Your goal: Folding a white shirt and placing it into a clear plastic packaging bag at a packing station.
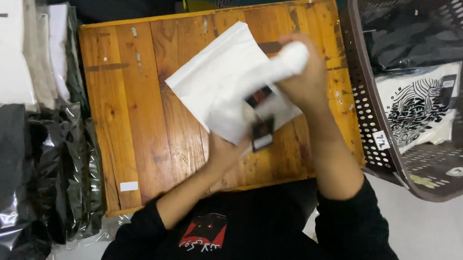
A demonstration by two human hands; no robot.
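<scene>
Wooden table (138, 115), orange-brown planks. Brown perforated basket (369, 125) at its right edge, holding bagged garments. White folded garment (218, 82) held just above the table's centre. Right hand (304, 78) grips its rolled upper end, fingers closed. Left hand (225, 150) pinches its lower edge from beneath.

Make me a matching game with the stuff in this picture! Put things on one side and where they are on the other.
Things:
1. white folded garment
2. wooden table
3. brown basket
4. shiny dark bags

Places:
A. at the table's left
B. at the table's right
C. held in both hands
D. under the hands

Pairs: 1-C, 2-D, 3-B, 4-A
</scene>
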